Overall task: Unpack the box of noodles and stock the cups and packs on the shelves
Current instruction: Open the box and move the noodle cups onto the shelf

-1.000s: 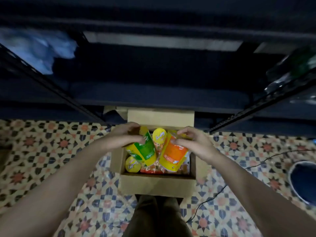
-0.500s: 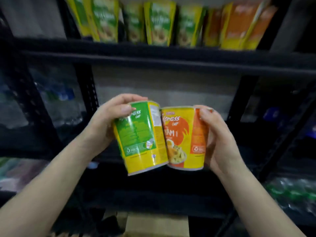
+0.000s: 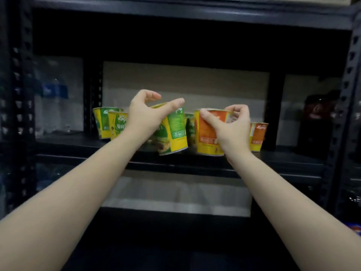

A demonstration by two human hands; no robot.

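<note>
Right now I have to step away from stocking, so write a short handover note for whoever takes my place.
Left hand: grips the green noodle cup by its rim, tilted, at the front of the middle shelf, not yet set down.
Right hand: holds the orange noodle cup at the top, upright, low over the same shelf; whether it rests on it cannot be told.
Done: green cups already stand at the left, another orange cup at the right.
Left: set both cups down in line with their colours, then go back to the box, which is out of view, for more.
</note>
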